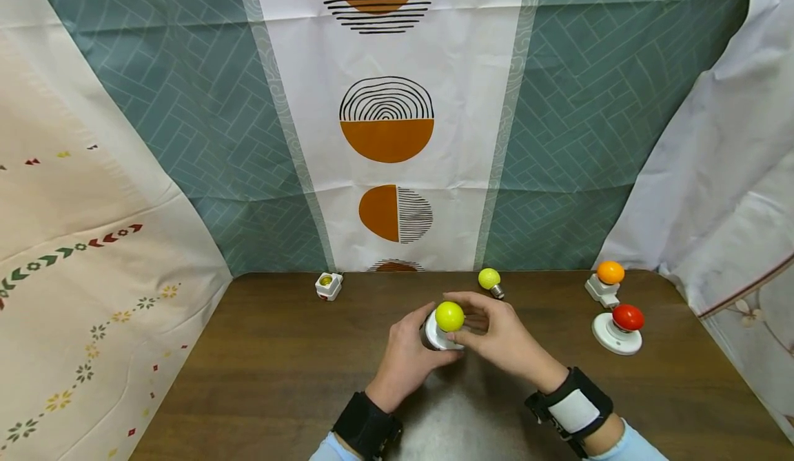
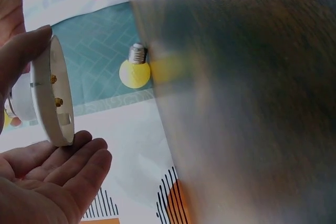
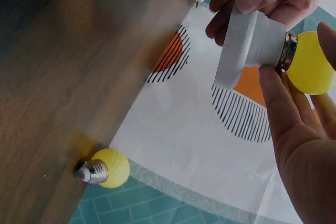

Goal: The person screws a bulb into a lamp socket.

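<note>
Above the table, my left hand [image 1: 406, 354] grips a round white bulb holder [image 3: 237, 51] by the rim of its base. A yellow bulb [image 1: 449, 315] sits in the holder's socket, its metal collar [image 3: 289, 52] showing at the mouth in the right wrist view. My right hand [image 1: 499, 337] has thumb and fingers around this bulb, with one fingertip right at the socket. Turned toward the left wrist camera is the hollow underside [image 2: 62, 90] of the holder, with brass screws inside.
Behind the right hand lies a loose yellow bulb [image 1: 489, 279]. An empty square white holder [image 1: 329, 286] stands at the back left. At right are an orange bulb [image 1: 611, 272] in a square holder and a red bulb [image 1: 628, 318] on a round white base [image 1: 611, 340]. Curtains hang behind.
</note>
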Demonstrator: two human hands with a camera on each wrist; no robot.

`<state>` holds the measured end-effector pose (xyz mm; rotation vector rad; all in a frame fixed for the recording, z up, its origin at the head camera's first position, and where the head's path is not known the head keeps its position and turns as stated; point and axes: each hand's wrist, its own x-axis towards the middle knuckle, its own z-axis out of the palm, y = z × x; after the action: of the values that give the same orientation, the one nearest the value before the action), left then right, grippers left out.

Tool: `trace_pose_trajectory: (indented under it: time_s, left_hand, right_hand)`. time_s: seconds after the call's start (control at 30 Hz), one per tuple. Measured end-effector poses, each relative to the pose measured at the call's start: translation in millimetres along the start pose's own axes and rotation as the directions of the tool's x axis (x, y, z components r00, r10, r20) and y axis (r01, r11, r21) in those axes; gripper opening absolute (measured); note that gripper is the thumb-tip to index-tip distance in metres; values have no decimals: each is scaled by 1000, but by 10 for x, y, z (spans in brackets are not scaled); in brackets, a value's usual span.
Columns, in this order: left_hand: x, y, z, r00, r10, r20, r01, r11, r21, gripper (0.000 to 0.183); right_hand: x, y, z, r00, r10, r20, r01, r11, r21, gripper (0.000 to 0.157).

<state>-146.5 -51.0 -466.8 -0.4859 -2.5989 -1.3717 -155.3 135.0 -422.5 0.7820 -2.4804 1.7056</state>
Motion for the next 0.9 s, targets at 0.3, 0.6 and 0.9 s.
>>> trace_pose_trajectory:
  time_s: [0.3, 0.6, 0.9]
  left_hand:
    - [-1, -3, 2, 1000, 15, -15, -15, 1000, -3, 73]
    - [-21, 11, -7, 1000, -8, -22, 8, 1000, -12, 73]
    - [-9, 18, -9, 999, -4, -32, 4, 1000, -16, 73]
  right_hand:
    - [-32, 11, 29, 996, -12, -90, 10, 1000, -22, 52]
    - [-43, 9, 16, 997, -5, -79, 2, 999, -41, 60]
    - [-18, -46, -91, 997, -75, 1, 75, 996, -38, 67]
